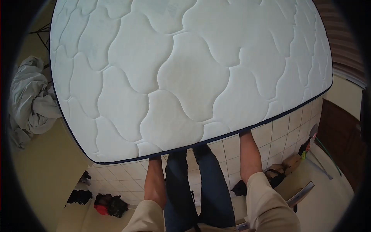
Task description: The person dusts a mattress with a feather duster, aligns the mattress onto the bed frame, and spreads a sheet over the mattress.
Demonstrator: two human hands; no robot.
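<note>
A large white quilted mattress with a dark blue edge band (185, 77) fills the upper and middle view. Both of my forearms reach down to its near edge, one on each side of my legs. My left hand is out of sight beneath that edge, left of my legs. The mattress also hides my right hand, further to the right. Neither hand's fingers show, so their hold on the mattress cannot be seen.
Crumpled grey fabric (33, 104) lies at the left. Tiled floor (270, 143) runs below the mattress edge. Dark and red items (110, 205) lie at the lower left, and a cardboard box (291, 163) and a green stick (328, 156) are at the right.
</note>
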